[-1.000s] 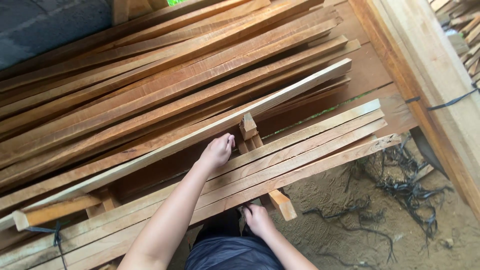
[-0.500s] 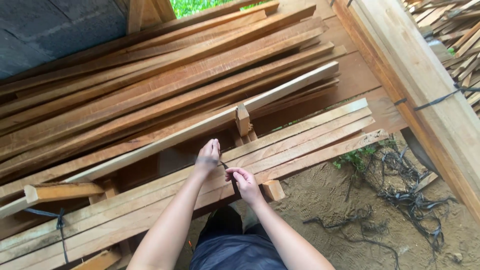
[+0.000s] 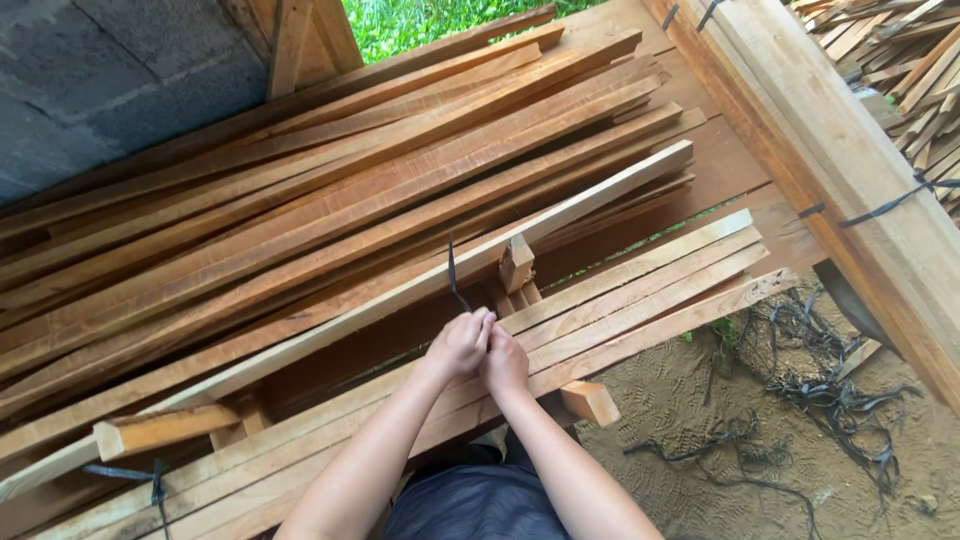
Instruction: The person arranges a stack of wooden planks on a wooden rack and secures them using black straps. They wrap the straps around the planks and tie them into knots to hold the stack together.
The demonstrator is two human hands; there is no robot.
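Note:
My left hand (image 3: 458,345) and my right hand (image 3: 505,362) are pressed together over a flat bundle of pale wooden slats (image 3: 640,300). Both hands pinch a thin black strap (image 3: 454,276) whose free end rises and curls above my fingers. The strap runs down out of sight between the hands. A long pale plank (image 3: 560,224) lies diagonally just beyond my hands, resting by a small upright wooden block (image 3: 516,262).
A big stack of reddish-brown planks (image 3: 330,200) fills the left and middle. A heavy timber beam (image 3: 850,160) with black straps runs down the right. Loose black strap scraps (image 3: 840,400) lie on sandy ground. A grey block wall (image 3: 110,80) is upper left.
My right hand came up from under the slats and joined the left hand. Both hands now hold the black strap, whose end stands up above them.

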